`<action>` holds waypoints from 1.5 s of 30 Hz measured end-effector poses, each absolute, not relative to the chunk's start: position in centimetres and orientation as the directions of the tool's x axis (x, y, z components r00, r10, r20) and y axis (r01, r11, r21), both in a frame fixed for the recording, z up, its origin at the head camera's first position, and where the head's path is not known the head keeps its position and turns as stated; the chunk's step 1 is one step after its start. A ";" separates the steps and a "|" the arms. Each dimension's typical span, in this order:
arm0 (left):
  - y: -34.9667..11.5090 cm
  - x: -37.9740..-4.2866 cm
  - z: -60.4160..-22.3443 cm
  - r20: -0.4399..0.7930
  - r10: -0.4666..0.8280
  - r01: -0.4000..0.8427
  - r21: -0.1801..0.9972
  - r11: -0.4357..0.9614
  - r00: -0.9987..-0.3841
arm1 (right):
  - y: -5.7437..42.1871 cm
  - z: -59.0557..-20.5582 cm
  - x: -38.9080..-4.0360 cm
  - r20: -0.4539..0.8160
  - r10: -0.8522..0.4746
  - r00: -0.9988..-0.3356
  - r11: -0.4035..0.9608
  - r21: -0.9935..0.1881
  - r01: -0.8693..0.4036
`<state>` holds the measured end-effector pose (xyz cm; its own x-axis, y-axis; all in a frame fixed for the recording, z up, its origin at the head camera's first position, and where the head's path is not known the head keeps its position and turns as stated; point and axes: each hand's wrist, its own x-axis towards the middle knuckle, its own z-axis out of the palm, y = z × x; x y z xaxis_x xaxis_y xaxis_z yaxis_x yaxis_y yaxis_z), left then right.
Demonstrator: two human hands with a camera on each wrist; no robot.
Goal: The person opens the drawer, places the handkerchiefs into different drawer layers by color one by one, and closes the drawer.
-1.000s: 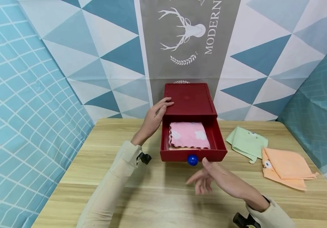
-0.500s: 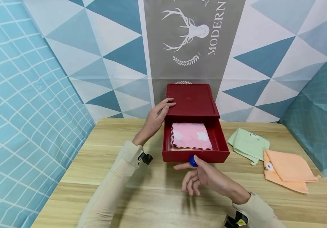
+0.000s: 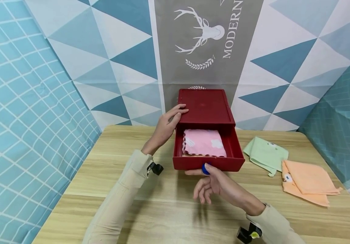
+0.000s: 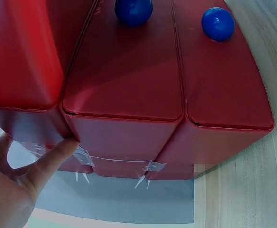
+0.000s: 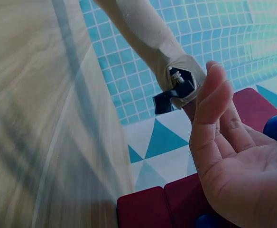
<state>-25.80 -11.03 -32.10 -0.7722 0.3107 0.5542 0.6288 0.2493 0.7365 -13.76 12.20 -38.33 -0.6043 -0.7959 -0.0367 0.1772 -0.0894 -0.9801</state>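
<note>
A dark red drawer cabinet (image 3: pixel 205 106) stands at the back of the table, its top drawer (image 3: pixel 190 164) pulled out. Inside the drawer lies a folded pink cloth (image 3: pixel 205 143) with white motifs. My left hand (image 3: pixel 166 125) rests on the cabinet's left top edge, fingers lying over the top; the left wrist view has its thumb (image 4: pixel 55 156) against the cabinet's side. At the drawer's front, my right hand (image 3: pixel 220 188) pinches the blue knob (image 3: pixel 204 169) between thumb and forefinger, the other fingers loosely bent below. The right wrist view also catches this right hand (image 5: pixel 243 161).
To the right of the cabinet lie a folded green cloth (image 3: pixel 267 154) and a folded orange cloth (image 3: pixel 310 179). Two lower drawers with blue knobs (image 4: pixel 217 23) are shut, seen in the left wrist view. A patterned wall covering (image 3: pixel 126 61) rises close behind the cabinet.
My right hand has come leftward to the knob and taken hold of it. The drawer with the pink cloth has shifted very slightly back toward the cabinet. My left hand stays in place.
</note>
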 end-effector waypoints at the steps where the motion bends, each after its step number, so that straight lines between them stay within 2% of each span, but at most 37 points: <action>1: -11.0 -25.8 -32.1 0.553 0.311 0.628 0.737 0.250 -0.773 | 12.2 -38.3 -13.9 -0.031 -0.794 -0.608 -0.093 -0.981 0.171; 15: -11.0 -26.1 -32.4 0.565 0.312 0.640 0.727 0.249 -0.764 | 12.3 -38.6 -15.6 0.003 -0.771 -0.636 -0.098 -0.988 0.115; 45: -11.1 -26.0 -32.3 0.553 0.325 0.634 0.730 0.253 -0.767 | 11.8 -38.2 -19.2 -0.047 -0.727 -0.686 -0.051 -0.991 0.121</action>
<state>-26.03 -11.11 -32.25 -0.7669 0.3250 0.5534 0.6344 0.2531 0.7304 -19.16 11.81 -38.24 -0.6855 -0.7265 -0.0467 0.1212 -0.0507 -0.9913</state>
